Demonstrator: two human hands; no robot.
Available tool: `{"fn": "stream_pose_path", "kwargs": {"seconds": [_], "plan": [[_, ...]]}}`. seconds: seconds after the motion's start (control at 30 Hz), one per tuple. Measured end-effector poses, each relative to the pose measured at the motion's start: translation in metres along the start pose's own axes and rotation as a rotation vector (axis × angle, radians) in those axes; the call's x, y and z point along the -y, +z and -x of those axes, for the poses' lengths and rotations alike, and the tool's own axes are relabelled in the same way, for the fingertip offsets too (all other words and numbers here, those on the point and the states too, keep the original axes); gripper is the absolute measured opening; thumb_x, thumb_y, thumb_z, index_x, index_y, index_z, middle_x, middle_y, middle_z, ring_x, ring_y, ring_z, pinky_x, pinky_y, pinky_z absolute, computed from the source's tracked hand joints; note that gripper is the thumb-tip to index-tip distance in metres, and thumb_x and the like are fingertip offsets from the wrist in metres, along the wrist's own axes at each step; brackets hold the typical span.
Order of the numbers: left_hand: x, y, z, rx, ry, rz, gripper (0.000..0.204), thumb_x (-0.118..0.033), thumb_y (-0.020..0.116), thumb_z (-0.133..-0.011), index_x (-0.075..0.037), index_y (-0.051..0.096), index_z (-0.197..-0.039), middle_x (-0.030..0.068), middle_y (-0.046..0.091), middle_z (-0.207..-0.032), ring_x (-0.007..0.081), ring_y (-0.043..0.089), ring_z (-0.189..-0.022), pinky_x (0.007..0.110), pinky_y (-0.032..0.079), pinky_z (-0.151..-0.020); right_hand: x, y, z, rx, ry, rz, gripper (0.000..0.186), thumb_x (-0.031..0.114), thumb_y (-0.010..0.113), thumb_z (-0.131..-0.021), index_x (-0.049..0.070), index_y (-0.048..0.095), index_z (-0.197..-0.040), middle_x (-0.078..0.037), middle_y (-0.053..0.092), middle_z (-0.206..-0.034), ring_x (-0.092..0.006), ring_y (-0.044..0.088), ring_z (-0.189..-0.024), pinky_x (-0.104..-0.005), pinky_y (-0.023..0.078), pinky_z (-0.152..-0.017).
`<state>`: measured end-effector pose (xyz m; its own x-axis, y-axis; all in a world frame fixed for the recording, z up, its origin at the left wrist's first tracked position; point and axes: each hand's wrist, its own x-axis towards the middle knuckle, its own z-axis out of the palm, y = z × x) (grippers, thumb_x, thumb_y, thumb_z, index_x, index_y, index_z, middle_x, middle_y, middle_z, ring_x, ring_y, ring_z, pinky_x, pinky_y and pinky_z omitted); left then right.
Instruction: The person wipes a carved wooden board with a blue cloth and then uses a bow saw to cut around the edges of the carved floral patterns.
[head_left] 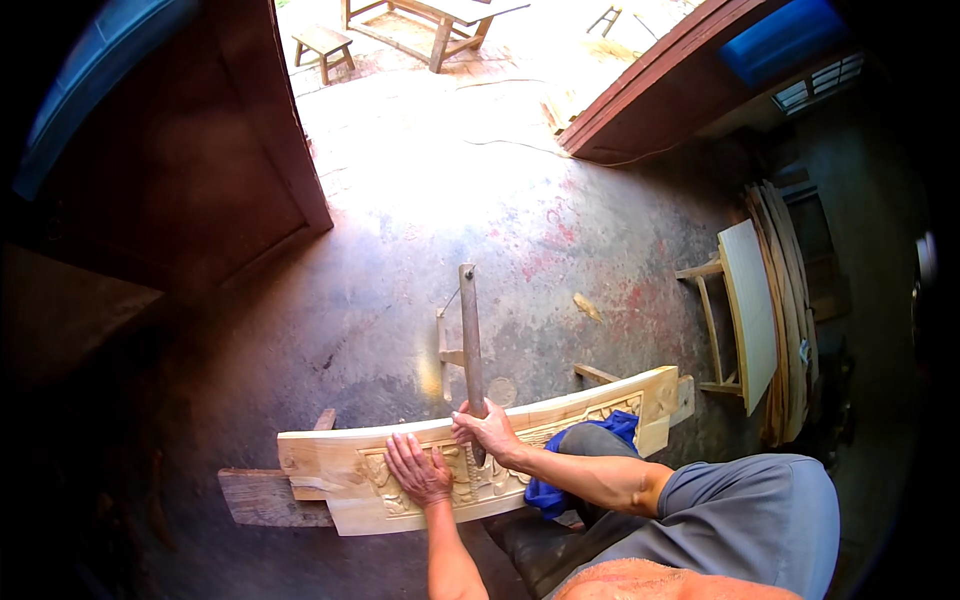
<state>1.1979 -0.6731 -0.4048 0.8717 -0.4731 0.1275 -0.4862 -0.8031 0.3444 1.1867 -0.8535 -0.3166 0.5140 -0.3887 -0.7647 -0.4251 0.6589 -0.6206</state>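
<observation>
Harsh daylight pours through the doorway (pixel 470 60), bleaching the floor (pixel 400 250) beyond; the sides sink into deep shadow, and straight edges bow near the rim.

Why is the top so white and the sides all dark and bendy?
Head view: sunlight through the doorway washes out the floor; the corners go black and the carved wooden panel looks curved because of the fisheye lens; both hands stay sharp.

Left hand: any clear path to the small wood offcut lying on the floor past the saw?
Probably not without leaning. The left hand lies flat on the carved panel; the offcut lies far off to the right, beyond the frame saw held by the right hand.
</observation>
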Motion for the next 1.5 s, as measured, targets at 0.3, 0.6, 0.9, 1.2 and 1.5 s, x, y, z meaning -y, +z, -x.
{"fn": "stream_pose_path", "kwargs": {"seconds": [0.3, 0.6, 0.9, 1.2, 1.5], "plan": [[-0.001, -0.001, 0.001, 0.000, 0.006, -0.006, 0.052, -0.033, 0.053, -0.103, -0.001, 0.050, -0.144, 0.0225, 0.045, -0.157, 0.0426, 0.041, -0.148, 0.060, 0.031, -0.124, -0.003, -0.005, 0.000, 0.012, -0.050, 0.075, 0.027, 0.020, 0.075, -0.099, 0.003, 0.058, -0.111, -0.012, 0.074, -0.099, -0.0188, 0.074, -0.091, -0.0317, 0.062, -0.077], [-0.003, -0.001, 0.003, -0.030, 0.005, -0.017, 0.053, -0.034, 0.053, -0.103, -0.001, 0.050, -0.144, 0.0226, 0.045, -0.158, 0.0425, 0.041, -0.149, 0.059, 0.031, -0.125, 0.001, 0.001, 0.002, 0.055, 0.008, 0.074, 0.017, 0.017, 0.072, -0.100, 0.006, 0.059, -0.099, -0.005, 0.067, -0.080, -0.0123, 0.064, -0.066, -0.0266, 0.052, -0.056], [-0.026, -0.018, 0.003, 0.020, -0.184, 0.110, 0.059, -0.020, 0.067, -0.094, -0.001, 0.047, -0.147, 0.0235, 0.047, -0.156, 0.0417, 0.042, -0.148, 0.056, 0.033, -0.124, 0.004, 0.008, 0.014, 0.023, -0.007, 0.103, 0.020, 0.017, 0.074, -0.097, 0.007, 0.059, -0.091, 0.001, 0.054, -0.067, -0.0083, 0.048, -0.052, -0.0274, 0.038, -0.044], [-0.125, -0.051, 0.054, 0.090, -0.524, 0.600, 0.072, -0.019, 0.073, -0.091, 0.004, 0.040, -0.151, 0.0317, 0.054, -0.143, 0.0499, 0.052, -0.134, 0.053, 0.044, -0.111, -0.001, 0.012, 0.006, -0.062, -0.031, 0.327, 0.035, 0.031, 0.075, -0.096, 0.003, 0.062, -0.081, -0.002, 0.058, -0.065, -0.0113, 0.054, -0.057, -0.0335, 0.043, -0.050], [-0.148, -0.058, 0.036, -0.083, -0.446, 1.014, 0.070, -0.041, 0.068, -0.095, 0.000, 0.046, -0.146, 0.0265, 0.056, -0.140, 0.0437, 0.056, -0.130, 0.048, 0.044, -0.106, 0.048, 0.033, 0.092, -0.026, -0.090, 0.377, 0.030, 0.023, 0.074, -0.097, 0.005, 0.058, -0.080, 0.001, 0.053, -0.063, -0.0079, 0.049, -0.057, -0.0309, 0.039, -0.049]]}}
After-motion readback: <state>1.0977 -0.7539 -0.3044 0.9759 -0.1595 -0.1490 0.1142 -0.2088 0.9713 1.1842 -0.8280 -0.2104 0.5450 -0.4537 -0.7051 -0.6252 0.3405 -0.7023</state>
